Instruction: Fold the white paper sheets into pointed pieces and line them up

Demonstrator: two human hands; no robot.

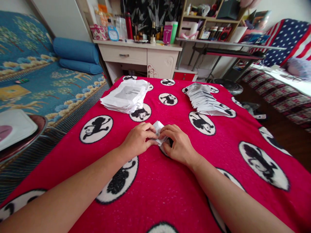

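A small folded piece of white paper (158, 127) lies between my two hands at the middle of the red cloth. My left hand (139, 137) grips its left side, thumb and fingers pressed on it. On the right side my right hand (178, 142) pinches the same paper, fingers curled over it. Parts of the paper are hidden under the fingers. Beyond my left hand sits a stack of flat printed sheets (127, 94). A fanned row of folded papers (204, 100) lies farther off on the right.
The red cloth (155, 194) with monkey patterns covers the surface before me. A blue-covered sofa (36, 81) stands on the left, with a round tray (40, 123) near it. At the back are a white dresser (123, 53) and a grey desk (228, 44).
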